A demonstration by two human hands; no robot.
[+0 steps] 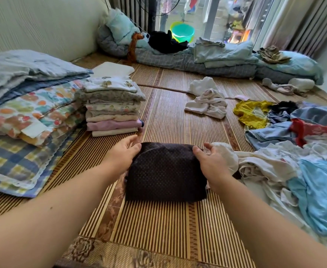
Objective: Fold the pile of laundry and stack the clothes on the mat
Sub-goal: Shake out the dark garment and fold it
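Bamboo mat [170, 117] | left hand [123, 154] and right hand [210, 161] grip folded dark dotted garment [165, 173] | folded stack [112, 107] at 10 o'clock, unfolded pile [294, 151] at 3 o'clock

Ahead: bare mat [170, 120] runs open beyond the dark folded cloth [164, 173] I hold.
Left: my stack of folded clothes [112, 107] stands near my left hand [124, 153], blankets [29, 113] crowding behind it.
Right: the unfolded pile [294, 165] touches my right hand [211, 161].
Further ahead: a white heap [207, 101] blocks the middle.
Near me: mat clear.
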